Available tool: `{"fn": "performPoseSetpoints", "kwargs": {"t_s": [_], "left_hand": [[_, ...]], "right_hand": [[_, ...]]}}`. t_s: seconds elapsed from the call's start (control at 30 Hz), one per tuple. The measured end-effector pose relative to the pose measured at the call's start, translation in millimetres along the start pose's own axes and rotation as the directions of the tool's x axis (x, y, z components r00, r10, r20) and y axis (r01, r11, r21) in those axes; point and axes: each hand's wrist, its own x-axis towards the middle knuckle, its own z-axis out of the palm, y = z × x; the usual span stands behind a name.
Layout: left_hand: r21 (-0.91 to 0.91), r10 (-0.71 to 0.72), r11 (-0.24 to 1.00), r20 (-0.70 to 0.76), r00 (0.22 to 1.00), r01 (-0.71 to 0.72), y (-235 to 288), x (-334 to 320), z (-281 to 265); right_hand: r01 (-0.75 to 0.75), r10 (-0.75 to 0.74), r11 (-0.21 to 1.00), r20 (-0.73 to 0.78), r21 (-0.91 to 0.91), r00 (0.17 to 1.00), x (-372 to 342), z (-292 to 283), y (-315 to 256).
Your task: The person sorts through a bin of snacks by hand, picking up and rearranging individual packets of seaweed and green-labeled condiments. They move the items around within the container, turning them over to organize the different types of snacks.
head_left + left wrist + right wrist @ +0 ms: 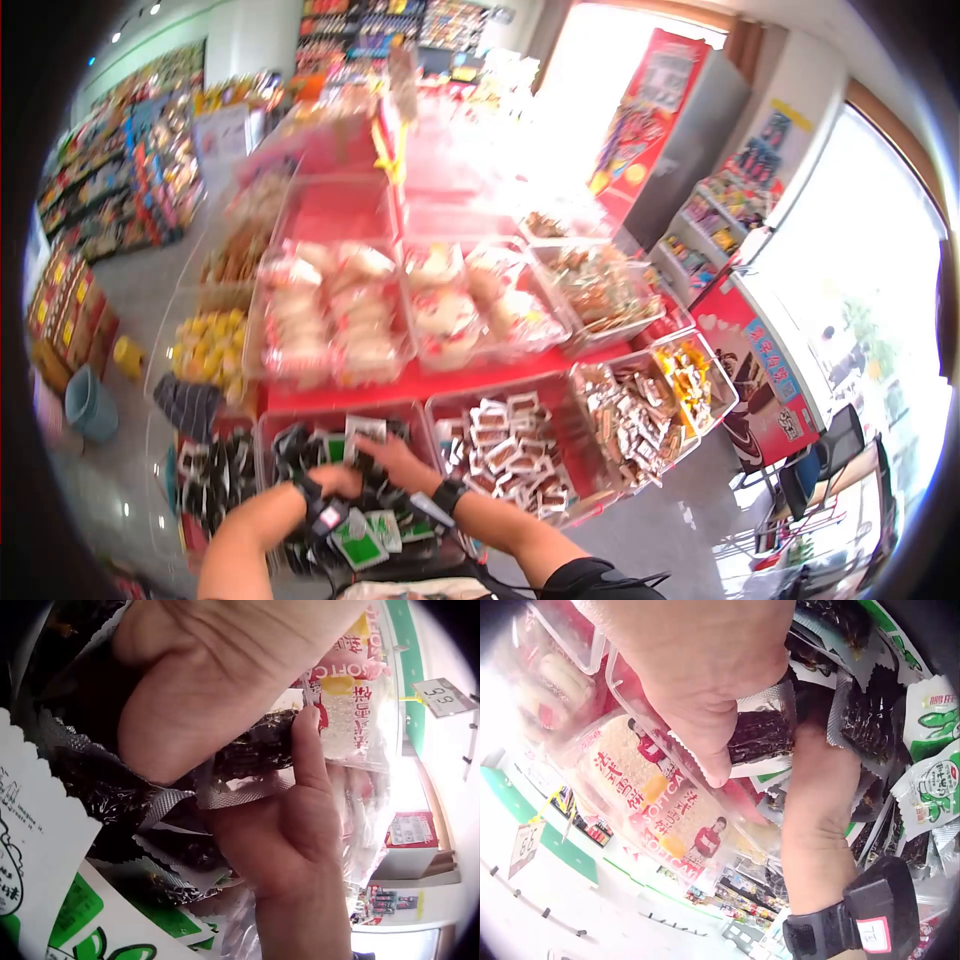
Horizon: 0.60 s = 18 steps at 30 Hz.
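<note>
My right hand (398,462) pinches a clear-backed packet with a dark filling (759,739) over a tub (262,447) of similar packets. The right thumb lies along the packet's edge in the right wrist view. Close beside it, my left hand (337,481) reaches down among the dark packets (866,724); its fingertips are hidden, so its hold cannot be told. In the left wrist view, the left palm (202,682) fills the top, and the held packet (259,750) shows beyond it. Green-and-white packets (360,540) lie nearest the body.
Behind the tub stand trays of wrapped pale cakes (330,315). To the right are bins of small brown-and-white packets (510,450) and mixed sweets (630,415). A dark striped cloth-like item (188,405) lies at the left, above another bin of dark packets (217,475).
</note>
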Motion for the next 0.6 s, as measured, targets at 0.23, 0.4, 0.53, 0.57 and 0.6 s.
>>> {"fn": "performPoseSetpoints", "kwargs": {"t_s": [0.23,0.4,0.53,0.57,0.6], "left_hand": [[0.087,-0.045,0.995,0.000,0.999,0.045,-24,10,6],[-0.061,-0.085,0.994,0.079,0.993,0.090,11,-16,-19],[0.019,-0.007,1.000,0.039,0.999,0.006,-10,3,3],[0.020,0.010,1.000,0.033,0.999,-0.011,-11,5,4],[0.014,-0.005,1.000,0.075,0.997,0.004,-11,6,5]], "right_hand": [[0.031,-0.039,0.994,-0.078,-0.105,0.996,11,0,8],[0.078,-0.084,0.988,-0.036,-0.133,0.996,10,-3,11],[0.068,-0.073,0.988,-0.036,-0.140,0.997,20,-10,23],[0.059,-0.064,0.989,-0.038,-0.136,0.997,21,-10,24],[0.066,-0.074,0.984,-0.043,-0.164,0.996,21,-11,25]]}}
